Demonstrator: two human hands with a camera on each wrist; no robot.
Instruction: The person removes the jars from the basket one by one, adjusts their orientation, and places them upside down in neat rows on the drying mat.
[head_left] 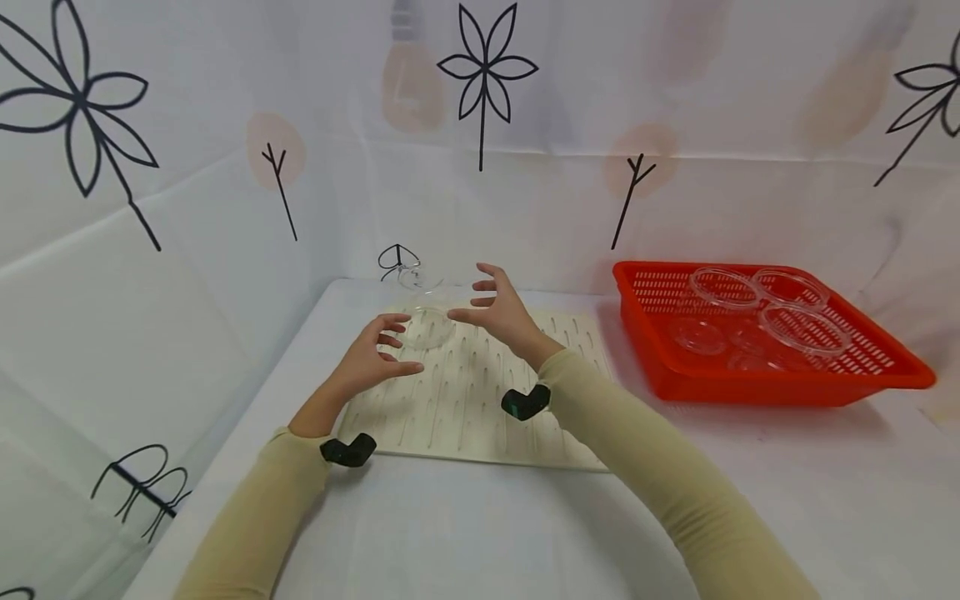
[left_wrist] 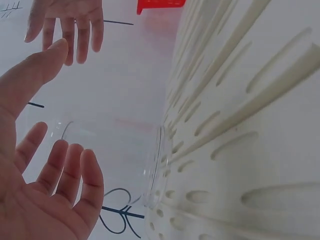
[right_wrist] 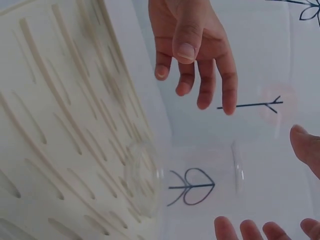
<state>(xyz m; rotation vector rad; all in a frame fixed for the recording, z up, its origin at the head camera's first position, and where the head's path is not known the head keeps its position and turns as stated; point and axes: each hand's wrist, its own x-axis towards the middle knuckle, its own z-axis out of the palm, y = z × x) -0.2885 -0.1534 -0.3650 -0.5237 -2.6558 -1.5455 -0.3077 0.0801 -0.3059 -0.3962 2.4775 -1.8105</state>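
A clear, see-through cylindrical container (head_left: 429,329) stands at the far left of a cream ridged mat (head_left: 465,421). My left hand (head_left: 367,358) is held to its near left side, fingers spread and relaxed. On the other side, my right hand (head_left: 498,308) hovers with thumb and fingers apart. In the left wrist view the container's round base (left_wrist: 159,165) sits on the slotted mat, with the left palm turned toward it. The right wrist view also shows the container wall (right_wrist: 239,167) standing between the hands. Nothing is held in either hand.
At the right stands a red perforated basket (head_left: 750,385). Several clear round pieces lie in it, among them a clear ring-like lid (head_left: 804,329). A white cloth with printed flowers (head_left: 486,71) hangs behind the white table (head_left: 480,533).
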